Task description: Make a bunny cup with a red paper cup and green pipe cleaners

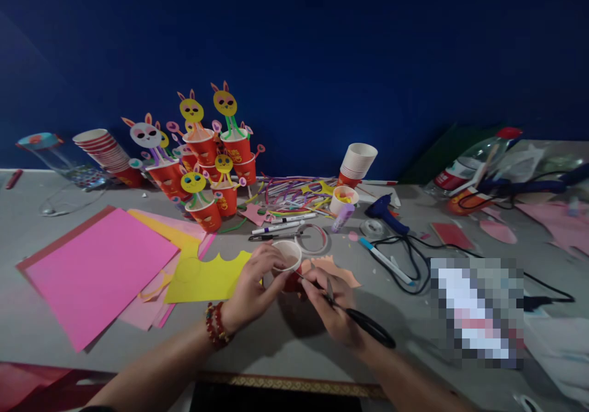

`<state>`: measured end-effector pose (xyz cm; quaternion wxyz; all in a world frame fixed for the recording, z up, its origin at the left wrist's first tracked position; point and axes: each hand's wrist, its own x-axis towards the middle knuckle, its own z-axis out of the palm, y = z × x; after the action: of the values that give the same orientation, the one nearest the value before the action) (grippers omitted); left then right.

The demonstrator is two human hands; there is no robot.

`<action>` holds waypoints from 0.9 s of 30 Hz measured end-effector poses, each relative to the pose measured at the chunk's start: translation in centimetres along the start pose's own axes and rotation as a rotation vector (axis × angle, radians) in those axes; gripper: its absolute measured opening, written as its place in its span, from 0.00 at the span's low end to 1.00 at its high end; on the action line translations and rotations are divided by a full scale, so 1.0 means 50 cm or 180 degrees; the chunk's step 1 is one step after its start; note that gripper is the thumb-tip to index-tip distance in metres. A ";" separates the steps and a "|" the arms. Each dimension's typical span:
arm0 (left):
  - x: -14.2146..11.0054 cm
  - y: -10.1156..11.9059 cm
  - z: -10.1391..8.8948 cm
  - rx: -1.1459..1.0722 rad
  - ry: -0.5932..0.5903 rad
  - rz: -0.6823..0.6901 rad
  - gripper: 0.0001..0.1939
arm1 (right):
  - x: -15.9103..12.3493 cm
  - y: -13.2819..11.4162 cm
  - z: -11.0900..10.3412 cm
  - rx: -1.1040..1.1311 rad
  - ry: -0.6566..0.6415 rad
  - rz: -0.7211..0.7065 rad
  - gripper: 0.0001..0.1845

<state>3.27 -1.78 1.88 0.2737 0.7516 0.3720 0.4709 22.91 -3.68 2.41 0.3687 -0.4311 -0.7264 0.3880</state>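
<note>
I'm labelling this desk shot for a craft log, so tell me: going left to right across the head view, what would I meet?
Red pen-like item → leaning stack of paper cups → yellow sheet → held paper cup → purple tube → blue glue gun → red-capped bottle

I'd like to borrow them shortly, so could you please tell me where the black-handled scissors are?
In the head view, the scissors are in the right hand, just right of centre, beside the red cup.

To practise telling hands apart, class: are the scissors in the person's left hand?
No, the right hand holds the black-handled scissors, while the left hand is on the paper cup.
</note>
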 end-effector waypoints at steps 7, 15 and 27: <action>0.003 0.009 -0.003 0.0418 0.0014 0.0328 0.04 | -0.005 0.006 0.010 0.0129 0.0068 0.0162 0.17; -0.001 0.006 -0.001 0.1155 0.0182 0.0747 0.08 | 0.001 0.011 0.043 0.1785 0.0156 0.0702 0.19; 0.006 0.016 -0.004 0.0597 0.0014 0.0130 0.04 | 0.023 0.004 -0.017 -0.0698 -0.0341 -0.0637 0.16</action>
<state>3.41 -1.97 2.70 0.1917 0.7804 0.3997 0.4411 23.29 -2.37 2.85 0.3170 -0.3729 -0.8223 0.2902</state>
